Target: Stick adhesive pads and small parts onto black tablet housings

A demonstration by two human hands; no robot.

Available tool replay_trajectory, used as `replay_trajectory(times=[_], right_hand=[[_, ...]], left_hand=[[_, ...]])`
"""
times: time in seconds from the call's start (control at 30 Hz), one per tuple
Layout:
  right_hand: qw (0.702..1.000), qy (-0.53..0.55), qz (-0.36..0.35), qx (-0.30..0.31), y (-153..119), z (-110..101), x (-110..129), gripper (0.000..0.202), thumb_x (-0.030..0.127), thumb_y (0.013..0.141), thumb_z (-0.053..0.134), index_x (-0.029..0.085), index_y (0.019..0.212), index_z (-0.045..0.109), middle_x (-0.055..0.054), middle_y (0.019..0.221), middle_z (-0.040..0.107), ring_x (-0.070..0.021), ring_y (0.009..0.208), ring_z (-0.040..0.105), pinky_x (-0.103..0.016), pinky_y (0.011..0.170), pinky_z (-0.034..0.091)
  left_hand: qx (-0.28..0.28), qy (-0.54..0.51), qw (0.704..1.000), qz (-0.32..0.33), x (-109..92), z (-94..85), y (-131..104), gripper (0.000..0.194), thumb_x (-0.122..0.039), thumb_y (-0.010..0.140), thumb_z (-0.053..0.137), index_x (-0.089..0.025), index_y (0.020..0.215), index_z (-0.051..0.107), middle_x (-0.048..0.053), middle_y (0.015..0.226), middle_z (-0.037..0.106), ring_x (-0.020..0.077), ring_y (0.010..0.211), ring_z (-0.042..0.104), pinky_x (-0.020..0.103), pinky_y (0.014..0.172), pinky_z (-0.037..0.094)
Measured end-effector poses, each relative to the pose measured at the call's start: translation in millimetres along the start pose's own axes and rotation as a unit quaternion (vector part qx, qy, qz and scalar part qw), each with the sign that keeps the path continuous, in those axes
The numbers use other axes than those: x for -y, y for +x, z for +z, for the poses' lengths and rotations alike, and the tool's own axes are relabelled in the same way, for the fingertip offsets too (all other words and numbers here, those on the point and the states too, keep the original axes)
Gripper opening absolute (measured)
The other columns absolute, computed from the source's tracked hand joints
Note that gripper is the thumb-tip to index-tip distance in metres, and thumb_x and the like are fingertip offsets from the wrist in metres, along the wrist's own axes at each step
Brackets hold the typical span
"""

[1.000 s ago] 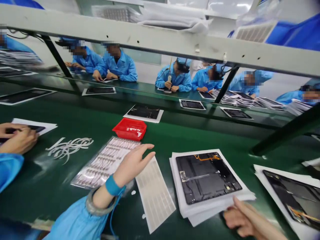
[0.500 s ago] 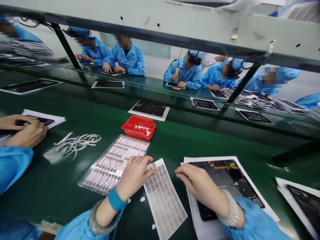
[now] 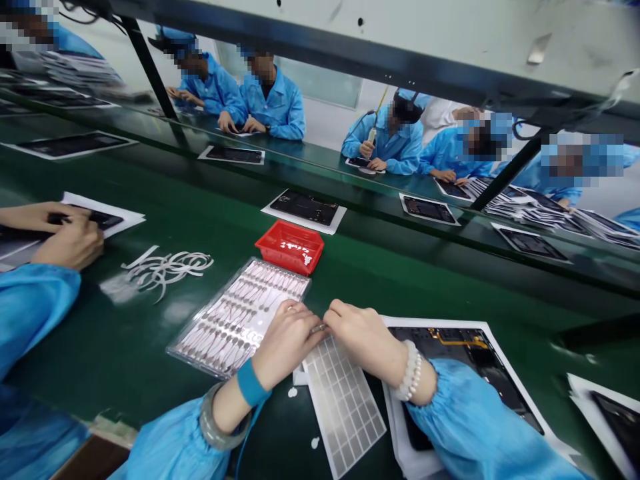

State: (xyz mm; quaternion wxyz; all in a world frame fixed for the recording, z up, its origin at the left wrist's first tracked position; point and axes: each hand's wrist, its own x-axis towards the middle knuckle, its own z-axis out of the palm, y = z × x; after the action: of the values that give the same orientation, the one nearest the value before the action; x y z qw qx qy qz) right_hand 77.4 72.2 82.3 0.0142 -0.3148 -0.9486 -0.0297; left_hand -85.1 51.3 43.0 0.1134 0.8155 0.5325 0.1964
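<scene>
My left hand (image 3: 290, 337) is closed in a pinch above the top of a sheet of grey rectangular stickers (image 3: 345, 403). A small silvery part (image 3: 317, 328) shows at its fingertips, its kind unclear. My right hand (image 3: 363, 337) meets it there, fingers curled together; what they grip is hidden. The sheet's upper end is covered by both hands. Left of them lies a clear tray (image 3: 225, 320) of small round parts with thin wires. Beside my right forearm, an opened black tablet housing (image 3: 455, 353) with an orange flex cable rests on white paper.
A red bin (image 3: 290, 247) with small white pieces stands behind the tray. Curled white strips (image 3: 170, 270) lie on the green bench. A co-worker's hands (image 3: 70, 237) work at far left. More housings (image 3: 310, 208) lie beyond, and a metal beam (image 3: 400, 53) crosses overhead.
My right hand has moved left from beside the tablet housing to meet my left hand over the sheet's top. My left fingers have closed together. The view has shifted slightly.
</scene>
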Motion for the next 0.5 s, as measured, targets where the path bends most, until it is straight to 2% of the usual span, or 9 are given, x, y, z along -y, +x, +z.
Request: replay_trajectory(times=[0.1, 0.17, 0.2, 0.27, 0.3, 0.4, 0.43, 0.5], right_hand=[[0.999, 0.003, -0.014, -0.031, -8.8, -5.6, -1.3, 0.017, 0.009, 0.090, 0.046, 0.016, 0.081, 0.059, -0.005, 0.084, 0.060, -0.0168, 0.072, 0.057, -0.026, 0.053, 0.040], [0.993, 0.069, 0.028, -0.087, -26.5, -12.1, -11.7, 0.017, 0.013, 0.090, 0.047, 0.016, 0.080, 0.060, -0.005, 0.084, 0.061, -0.0175, 0.078, 0.057, -0.027, 0.062, 0.044], [0.982, 0.126, 0.072, -0.118, -39.2, -15.3, -19.9, 0.016, 0.016, 0.091, 0.048, 0.017, 0.080, 0.061, -0.005, 0.085, 0.062, -0.0175, 0.080, 0.057, -0.028, 0.067, 0.045], [0.935, 0.260, 0.182, -0.157, -70.9, -18.9, -38.9, 0.016, 0.023, 0.090, 0.052, 0.018, 0.078, 0.061, -0.004, 0.083, 0.063, -0.0164, 0.081, 0.058, -0.028, 0.072, 0.046], [0.902, 0.325, 0.235, -0.160, -88.3, -18.3, -47.8, 0.017, 0.027, 0.088, 0.055, 0.019, 0.076, 0.062, -0.003, 0.081, 0.064, -0.0157, 0.078, 0.059, -0.027, 0.071, 0.046], [0.808, 0.453, 0.352, -0.130, -135.8, -4.1, -62.2, 0.021, 0.034, 0.083, 0.059, 0.018, 0.071, 0.062, -0.001, 0.072, 0.065, -0.0155, 0.069, 0.059, -0.027, 0.064, 0.045], [0.790, 0.471, 0.374, -0.122, -147.5, 3.8, -62.1, 0.021, 0.035, 0.082, 0.060, 0.018, 0.070, 0.062, -0.001, 0.070, 0.065, -0.0159, 0.069, 0.059, -0.028, 0.065, 0.045], [0.778, 0.470, 0.399, -0.126, -162.9, 20.5, -56.1, 0.021, 0.035, 0.081, 0.060, 0.018, 0.069, 0.064, -0.001, 0.070, 0.065, -0.0170, 0.072, 0.059, -0.030, 0.069, 0.045]], left_hand=[[0.014, 0.008, 1.000, 0.005, 3.5, -2.4, 0.3, 0.028, -0.029, 0.090, 0.052, -0.018, 0.066, 0.061, 0.003, 0.067, 0.065, 0.0207, 0.072, 0.060, 0.041, 0.082, 0.038], [0.002, 0.023, 1.000, 0.009, 1.4, -4.6, 0.1, 0.017, -0.032, 0.086, 0.058, -0.017, 0.085, 0.065, 0.008, 0.082, 0.069, 0.0265, 0.085, 0.062, 0.045, 0.085, 0.037], [-0.017, 0.038, 0.999, 0.017, -2.4, -4.8, 0.5, 0.022, -0.033, 0.084, 0.061, -0.016, 0.098, 0.064, 0.011, 0.094, 0.069, 0.0303, 0.096, 0.060, 0.047, 0.088, 0.036], [-0.056, 0.063, 0.994, 0.069, -16.3, -1.0, 2.6, 0.038, -0.031, 0.084, 0.062, -0.016, 0.118, 0.055, 0.014, 0.116, 0.064, 0.0333, 0.112, 0.053, 0.049, 0.093, 0.032], [-0.064, 0.069, 0.988, 0.119, -26.3, 3.6, 4.3, 0.036, -0.026, 0.087, 0.059, -0.017, 0.121, 0.053, 0.012, 0.121, 0.062, 0.0317, 0.115, 0.051, 0.048, 0.095, 0.031], [-0.017, 0.054, 0.953, 0.298, -61.3, 28.3, 9.3, 0.031, -0.008, 0.090, 0.042, -0.018, 0.116, 0.055, 0.006, 0.119, 0.063, 0.0233, 0.111, 0.055, 0.040, 0.097, 0.034], [-0.004, 0.051, 0.940, 0.337, -72.2, 38.6, 10.3, 0.033, -0.004, 0.090, 0.039, -0.017, 0.114, 0.056, 0.005, 0.118, 0.064, 0.0220, 0.110, 0.056, 0.037, 0.096, 0.036], [0.002, 0.052, 0.927, 0.370, -89.0, 58.7, 10.6, 0.032, -0.003, 0.089, 0.037, -0.015, 0.110, 0.058, 0.007, 0.116, 0.064, 0.0216, 0.111, 0.056, 0.034, 0.093, 0.040]])
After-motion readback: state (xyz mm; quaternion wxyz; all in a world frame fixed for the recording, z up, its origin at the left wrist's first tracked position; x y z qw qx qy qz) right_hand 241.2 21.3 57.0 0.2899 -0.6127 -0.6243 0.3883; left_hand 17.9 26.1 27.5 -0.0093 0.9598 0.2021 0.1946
